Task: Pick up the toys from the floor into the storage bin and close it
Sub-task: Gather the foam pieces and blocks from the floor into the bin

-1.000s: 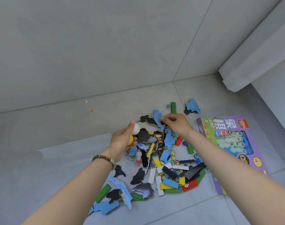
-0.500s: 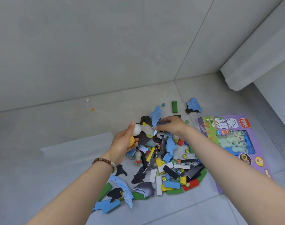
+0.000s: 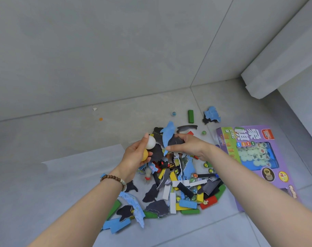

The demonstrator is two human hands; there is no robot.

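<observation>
A heap of toys [image 3: 178, 189] lies on the grey tiled floor: blue and black puzzle pieces, coloured wooden blocks, marbles and a small figure. My left hand [image 3: 135, 157] holds a white ball [image 3: 150, 142] and a yellow ball [image 3: 144, 155] above the heap's left side. My right hand [image 3: 189, 146] pinches a bunch of blue and black puzzle pieces [image 3: 169, 136], lifted off the heap's far end. No storage bin is in view.
A purple game box [image 3: 254, 157] lies flat on the floor right of the heap. A green block [image 3: 191, 116], a blue puzzle piece [image 3: 211, 114] and stray marbles [image 3: 173, 113] lie beyond it. A white ledge [image 3: 276, 65] juts out at upper right.
My right hand has gathered more puzzle pieces and lifted them toward my left hand. The left hand keeps hold of the two balls, barely moved.
</observation>
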